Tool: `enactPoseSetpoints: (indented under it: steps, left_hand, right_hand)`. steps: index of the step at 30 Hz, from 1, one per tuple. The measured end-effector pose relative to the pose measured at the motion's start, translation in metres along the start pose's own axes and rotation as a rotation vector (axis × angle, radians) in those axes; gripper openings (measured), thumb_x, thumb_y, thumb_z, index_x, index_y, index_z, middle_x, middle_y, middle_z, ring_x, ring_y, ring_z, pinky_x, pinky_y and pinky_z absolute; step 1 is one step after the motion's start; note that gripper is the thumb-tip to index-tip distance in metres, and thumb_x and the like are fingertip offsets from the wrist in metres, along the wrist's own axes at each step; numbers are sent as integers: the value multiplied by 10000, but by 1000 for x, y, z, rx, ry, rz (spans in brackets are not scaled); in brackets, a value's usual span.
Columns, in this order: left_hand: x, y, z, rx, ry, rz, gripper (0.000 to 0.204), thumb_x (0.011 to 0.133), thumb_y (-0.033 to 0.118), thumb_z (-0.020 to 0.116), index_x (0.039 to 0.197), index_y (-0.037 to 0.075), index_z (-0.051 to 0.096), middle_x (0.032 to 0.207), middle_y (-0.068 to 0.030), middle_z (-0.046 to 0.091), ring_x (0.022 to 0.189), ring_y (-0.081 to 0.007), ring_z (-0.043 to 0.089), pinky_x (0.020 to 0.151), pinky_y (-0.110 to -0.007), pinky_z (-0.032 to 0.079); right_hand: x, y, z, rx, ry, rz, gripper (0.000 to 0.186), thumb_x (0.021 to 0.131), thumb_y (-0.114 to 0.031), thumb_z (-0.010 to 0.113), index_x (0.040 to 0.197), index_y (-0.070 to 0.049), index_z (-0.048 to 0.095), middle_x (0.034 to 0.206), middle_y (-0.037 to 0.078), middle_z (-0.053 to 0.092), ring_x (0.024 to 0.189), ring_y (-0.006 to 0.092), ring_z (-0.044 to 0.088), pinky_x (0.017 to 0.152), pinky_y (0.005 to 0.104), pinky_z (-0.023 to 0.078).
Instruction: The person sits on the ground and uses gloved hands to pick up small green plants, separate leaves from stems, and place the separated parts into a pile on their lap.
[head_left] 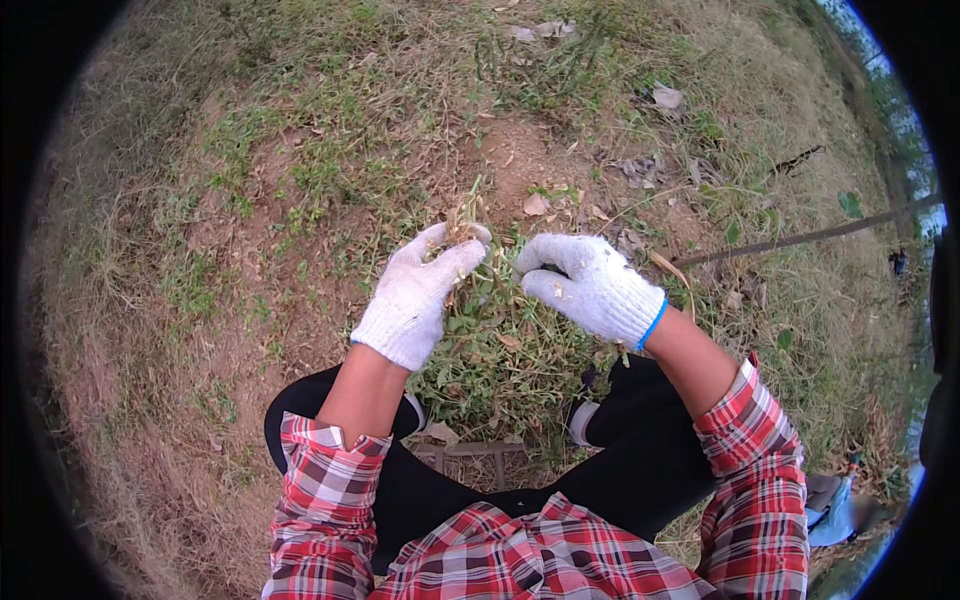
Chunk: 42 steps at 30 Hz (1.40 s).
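Note:
My left hand (418, 290), in a white knitted glove, is closed around a small tuft of weeds (468, 222) with dry stems and a green stalk poking up. My right hand (592, 285), in a matching glove with a blue cuff edge, is a little to the right, fingers curled toward the thumb. Whatever its fingertips pinch, if anything, is too small to make out. Between and below the hands lies a heap of pulled green weeds (500, 365), reaching down between my feet. The two hands are apart.
A greyish barred frame (480, 450) shows between my legs. A long dark pole or branch (810, 240) crosses the right side. Dry leaves (640, 172) and patchy grass cover the reddish soil (515, 155). Another person in blue (838, 512) is at the lower right.

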<state>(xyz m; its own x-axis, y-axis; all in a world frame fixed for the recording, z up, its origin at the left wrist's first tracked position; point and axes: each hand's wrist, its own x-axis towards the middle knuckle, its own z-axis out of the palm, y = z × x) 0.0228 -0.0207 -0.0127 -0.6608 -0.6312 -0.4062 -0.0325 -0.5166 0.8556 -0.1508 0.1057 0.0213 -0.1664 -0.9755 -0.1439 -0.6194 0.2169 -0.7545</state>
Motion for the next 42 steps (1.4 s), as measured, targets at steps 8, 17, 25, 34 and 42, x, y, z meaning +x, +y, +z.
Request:
enactPoseSetpoints:
  steps: [8, 17, 25, 34, 42]
  left_hand:
    - [-8, 6, 4, 155, -81, -4, 369, 879, 152, 739, 1212, 34, 632, 1081, -36, 684, 974, -119, 631, 874, -281, 500]
    - [-7, 9, 2, 63, -14, -29, 746, 854, 164, 777, 1435, -93, 387, 1172, -123, 684, 1068, -155, 639, 937, -281, 485]
    - [-7, 6, 4, 43, 29, -44, 773, 850, 185, 781, 1448, -88, 375, 1199, -122, 671, 1075, -161, 625, 943, -286, 475]
    - [-2, -2, 1, 80, 39, -34, 755, 840, 258, 785, 1421, -75, 436, 1212, -134, 658, 1094, -166, 603, 936, -297, 469]
    - [2, -4, 6, 524, 258, -30, 802, 830, 302, 780, 1437, -79, 420, 1270, -195, 623, 1162, -221, 587, 1000, -327, 443]
  right_hand:
    - [4, -3, -1, 205, -170, 58, 235, 904, -190, 611, 1069, -47, 697, 908, 107, 708, 825, 215, 681, 786, 367, 540]
    - [5, -2, -9, 482, -208, 319, 254, 936, -236, 648, 1064, -23, 698, 860, 22, 673, 740, 100, 606, 668, 266, 516]
    - [2, -7, 3, 168, -151, 103, 254, 855, -248, 694, 986, -31, 698, 893, 117, 719, 857, 219, 687, 807, 362, 532]
    - [0, -10, 4, 134, 47, -70, 223, 859, -212, 692, 986, -29, 684, 894, 149, 699, 846, 264, 687, 795, 372, 532]
    - [-9, -31, -5, 117, 62, -287, 141, 860, -149, 719, 939, -42, 675, 891, 98, 687, 840, 239, 669, 770, 353, 528]
